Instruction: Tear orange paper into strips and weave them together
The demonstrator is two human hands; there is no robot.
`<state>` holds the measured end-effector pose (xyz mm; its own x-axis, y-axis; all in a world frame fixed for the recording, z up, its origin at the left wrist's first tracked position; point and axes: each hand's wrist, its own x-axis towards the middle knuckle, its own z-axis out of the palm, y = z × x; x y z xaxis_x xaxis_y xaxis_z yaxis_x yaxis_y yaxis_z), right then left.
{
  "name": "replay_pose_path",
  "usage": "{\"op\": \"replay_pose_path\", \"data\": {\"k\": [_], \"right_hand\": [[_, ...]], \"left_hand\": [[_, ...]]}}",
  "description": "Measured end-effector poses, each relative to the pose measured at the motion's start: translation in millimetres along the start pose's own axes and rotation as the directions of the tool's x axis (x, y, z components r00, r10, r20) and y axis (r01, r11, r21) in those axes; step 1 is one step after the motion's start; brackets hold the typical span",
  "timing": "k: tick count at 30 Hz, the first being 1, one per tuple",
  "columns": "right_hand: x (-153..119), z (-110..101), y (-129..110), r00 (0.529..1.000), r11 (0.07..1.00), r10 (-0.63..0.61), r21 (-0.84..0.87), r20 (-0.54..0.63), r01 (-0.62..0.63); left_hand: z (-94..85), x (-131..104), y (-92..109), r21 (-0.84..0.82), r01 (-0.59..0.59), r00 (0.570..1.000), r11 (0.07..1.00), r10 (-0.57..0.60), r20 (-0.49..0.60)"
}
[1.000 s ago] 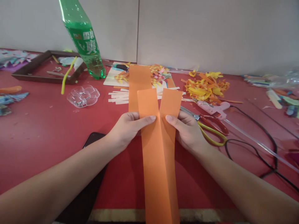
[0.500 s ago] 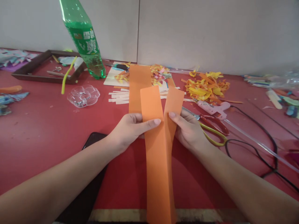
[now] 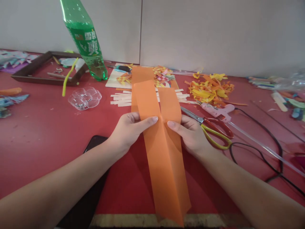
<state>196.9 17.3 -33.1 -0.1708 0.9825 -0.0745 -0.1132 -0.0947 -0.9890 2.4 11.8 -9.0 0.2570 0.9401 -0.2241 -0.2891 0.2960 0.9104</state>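
Observation:
A long sheet of orange paper [image 3: 158, 152] is held up between my hands, creased lengthwise, with its far end split into two flaps. My left hand [image 3: 128, 130] pinches the left half, thumb on top and fingers beneath. On the right half, my right hand [image 3: 193, 133] grips in the same way, its thumb near the crease. The fingers under the paper are mostly hidden. Behind it lies another orange paper strip [image 3: 143, 73], partly covered. Scissors [image 3: 215, 132] with one red and one yellow handle rest just beyond my right hand.
A green bottle [image 3: 87, 44] stands at the back left, near a dark frame [image 3: 43, 81] and a clear flower-shaped dish [image 3: 85, 98]. Orange and yellow paper scraps [image 3: 211, 87] lie at the back right. A pink glue gun [image 3: 219, 111] trails a black cord. A dark phone-like slab [image 3: 83, 197] lies under my left forearm.
The paper's far end has swung left and its right half has spread flatter. The near end has lifted into fuller view. My right hand has shifted slightly toward me and left.

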Motion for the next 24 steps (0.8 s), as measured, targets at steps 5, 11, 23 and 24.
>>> {"op": "replay_pose_path", "data": {"k": [5,11,23,24], "right_hand": [[0.6,1.0,0.8,1.0,1.0,-0.014,0.003,-0.011,0.014],[0.7,3.7,-1.4,0.999,1.0,-0.014,0.015,-0.052,0.015],[3.0,0.0,5.1,0.999,0.996,-0.038,0.086,-0.015,0.039],[2.2,-0.5,5.0,0.999,0.995,-0.043,0.091,0.013,0.042]], "left_hand": [[0.2,-0.5,-0.2,-0.005,-0.001,1.0,1.0,0.001,-0.012],[-0.5,0.4,0.0,-0.021,-0.018,1.0,1.0,0.018,-0.012],[0.1,-2.2,-0.1,0.009,0.13,0.985,0.991,-0.13,0.112],[0.0,-2.1,-0.1,0.006,0.127,0.987,0.992,-0.127,0.097]]}}
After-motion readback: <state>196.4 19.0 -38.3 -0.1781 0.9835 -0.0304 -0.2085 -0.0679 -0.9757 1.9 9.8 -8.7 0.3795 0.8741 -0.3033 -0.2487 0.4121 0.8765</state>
